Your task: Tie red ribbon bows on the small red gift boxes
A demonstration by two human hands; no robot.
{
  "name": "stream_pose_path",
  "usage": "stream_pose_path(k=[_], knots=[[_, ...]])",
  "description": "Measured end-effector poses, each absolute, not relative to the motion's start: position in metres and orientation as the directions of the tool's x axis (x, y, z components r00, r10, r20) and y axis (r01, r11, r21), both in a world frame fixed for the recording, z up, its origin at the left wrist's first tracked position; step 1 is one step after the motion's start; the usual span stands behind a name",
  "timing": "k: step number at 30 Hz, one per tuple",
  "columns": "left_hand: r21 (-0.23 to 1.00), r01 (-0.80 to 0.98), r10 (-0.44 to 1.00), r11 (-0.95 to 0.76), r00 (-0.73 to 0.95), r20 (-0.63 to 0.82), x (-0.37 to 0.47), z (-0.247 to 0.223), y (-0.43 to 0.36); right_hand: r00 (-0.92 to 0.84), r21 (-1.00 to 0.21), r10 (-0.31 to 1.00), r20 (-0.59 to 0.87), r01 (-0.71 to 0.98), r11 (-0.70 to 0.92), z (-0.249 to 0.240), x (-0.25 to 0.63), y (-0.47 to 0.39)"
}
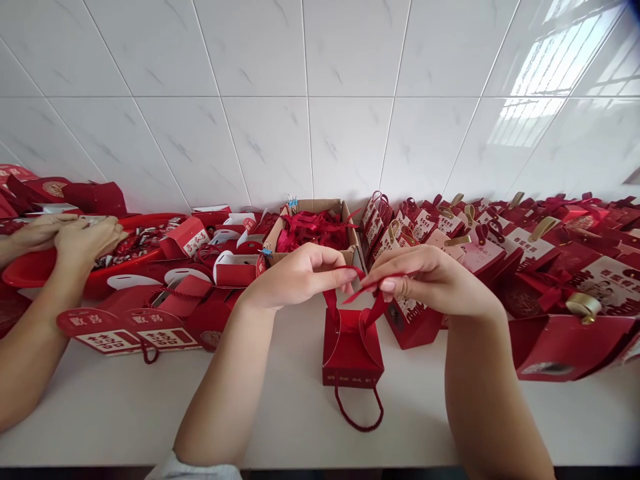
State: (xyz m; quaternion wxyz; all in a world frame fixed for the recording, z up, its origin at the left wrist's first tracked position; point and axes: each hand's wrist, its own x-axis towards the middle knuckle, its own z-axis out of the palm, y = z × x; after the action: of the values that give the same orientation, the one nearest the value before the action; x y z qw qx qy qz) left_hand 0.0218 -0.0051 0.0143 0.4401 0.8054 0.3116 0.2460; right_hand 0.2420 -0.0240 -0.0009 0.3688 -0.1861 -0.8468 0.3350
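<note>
A small red box point(353, 353) stands on the white table, its curved flaps folded inward and a dark red cord handle point(367, 427) hanging at its front. Red ribbon point(331, 303) rises from both sides of the box. Above its left side, my left hand point(305, 273) pinches one part of the ribbon between thumb and fingers. My right hand point(420, 277) is closed on the ribbon at the other side. The ribbon parts cross or meet between my fingertips; whether they are knotted cannot be made out.
A cardboard box of red ribbons point(315, 230) stands behind my hands. Many red gift boxes point(530, 280) fill the right side. On the left lie open boxes point(127, 330) and a red tray point(33, 267) of sweets, where another person's hands point(85, 237) work.
</note>
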Motion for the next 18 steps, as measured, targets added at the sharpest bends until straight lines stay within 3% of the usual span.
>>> stream_pose_path(k=[4, 12, 18], knots=[[0.78, 0.422, 0.735, -0.462, 0.674, 0.07, 0.016, 0.014, -0.005, -0.71, -0.59, 0.583, 0.396, 0.289, 0.754, 0.004, 0.239, -0.034], [0.683, 0.511, 0.757, -0.521, 0.646, 0.094, 0.017, 0.011, -0.007, -0.498, -0.35, 0.775, 0.389, 0.698, 0.624, -0.004, 0.221, -0.039], [0.656, 0.421, 0.71, -0.626, 0.656, 0.256, 0.014, 0.008, -0.01, -0.438, -0.328, 0.786, 0.437, 0.736, 0.592, -0.006, 0.216, -0.035]])
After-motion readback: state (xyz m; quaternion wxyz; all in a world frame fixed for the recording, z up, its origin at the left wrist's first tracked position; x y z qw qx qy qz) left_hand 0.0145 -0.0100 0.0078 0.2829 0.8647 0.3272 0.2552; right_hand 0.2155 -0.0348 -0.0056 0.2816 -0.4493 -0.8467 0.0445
